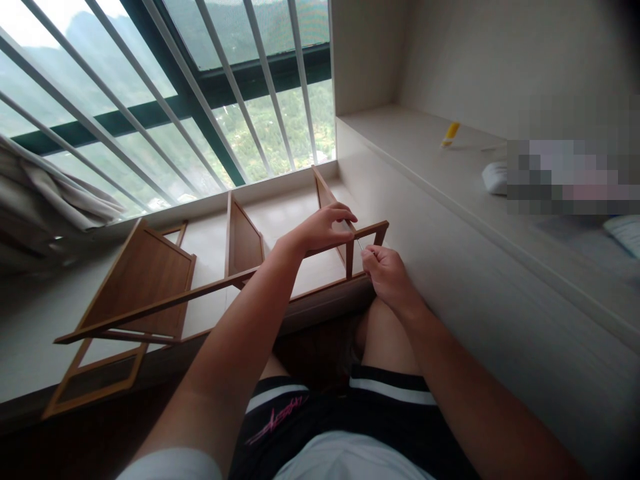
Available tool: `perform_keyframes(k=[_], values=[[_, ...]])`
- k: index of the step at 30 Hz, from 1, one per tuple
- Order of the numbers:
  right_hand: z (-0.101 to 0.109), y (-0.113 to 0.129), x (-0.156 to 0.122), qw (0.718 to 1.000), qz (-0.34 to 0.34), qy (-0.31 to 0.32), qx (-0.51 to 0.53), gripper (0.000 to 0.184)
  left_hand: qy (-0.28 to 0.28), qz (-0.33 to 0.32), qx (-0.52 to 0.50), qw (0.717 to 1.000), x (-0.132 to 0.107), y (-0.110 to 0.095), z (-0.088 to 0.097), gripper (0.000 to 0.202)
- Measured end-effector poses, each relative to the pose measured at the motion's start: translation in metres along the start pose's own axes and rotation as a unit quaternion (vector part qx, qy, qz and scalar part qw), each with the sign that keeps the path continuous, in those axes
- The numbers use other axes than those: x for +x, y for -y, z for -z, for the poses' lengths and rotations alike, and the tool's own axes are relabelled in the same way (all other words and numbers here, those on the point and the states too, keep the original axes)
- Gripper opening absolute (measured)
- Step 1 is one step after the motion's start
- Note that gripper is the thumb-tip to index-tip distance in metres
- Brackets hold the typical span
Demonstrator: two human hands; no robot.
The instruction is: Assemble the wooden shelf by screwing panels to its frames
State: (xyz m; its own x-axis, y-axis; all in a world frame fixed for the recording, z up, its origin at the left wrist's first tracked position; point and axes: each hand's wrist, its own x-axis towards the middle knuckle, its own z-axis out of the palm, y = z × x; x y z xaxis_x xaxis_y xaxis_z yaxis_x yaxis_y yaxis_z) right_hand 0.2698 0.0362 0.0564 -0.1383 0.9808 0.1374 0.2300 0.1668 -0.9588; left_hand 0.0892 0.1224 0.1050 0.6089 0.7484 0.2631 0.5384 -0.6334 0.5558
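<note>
A brown wooden frame point(165, 306) with a long rail and several panels lies across the light surface below the window. My left hand point(323, 230) grips the rail close to its right end, thumb and fingers around the wood. Just right of it, my right hand point(389, 270) is closed, pinching a thin metal rod point(360, 245) that points at the rail by a short upright point(349, 260). Only a small length of the rod shows, so its exact kind is hidden.
At left hangs a grey curtain point(50, 187), beside a window with white bars point(260, 60). A pale ledge point(380, 127) on the right holds a yellow-and-white object point(451, 135), a white item point(494, 179) and a blurred-out patch. My knees are under the frame's near edge.
</note>
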Motion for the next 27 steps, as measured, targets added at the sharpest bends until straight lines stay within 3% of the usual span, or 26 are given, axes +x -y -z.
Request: perform_keyframes(k=[7,13,17,27], values=[[0.016,0.004,0.005,0.983,0.067,0.031,-0.169,0.031,0.004,0.006,0.001,1.0,0.0,-0.002,0.001,0.035],[0.034,0.012,0.013,0.899,0.15,0.147,-0.384,0.022,0.004,0.008,0.004,1.0,0.0,-0.001,0.001,0.035],[0.037,0.011,0.014,0.888,0.152,0.144,-0.41,0.022,0.004,0.005,0.003,1.0,0.0,0.0,0.001,0.035],[0.04,0.016,0.016,0.889,0.136,0.121,-0.419,0.02,0.004,0.003,0.002,1.0,0.0,0.0,0.001,0.035]])
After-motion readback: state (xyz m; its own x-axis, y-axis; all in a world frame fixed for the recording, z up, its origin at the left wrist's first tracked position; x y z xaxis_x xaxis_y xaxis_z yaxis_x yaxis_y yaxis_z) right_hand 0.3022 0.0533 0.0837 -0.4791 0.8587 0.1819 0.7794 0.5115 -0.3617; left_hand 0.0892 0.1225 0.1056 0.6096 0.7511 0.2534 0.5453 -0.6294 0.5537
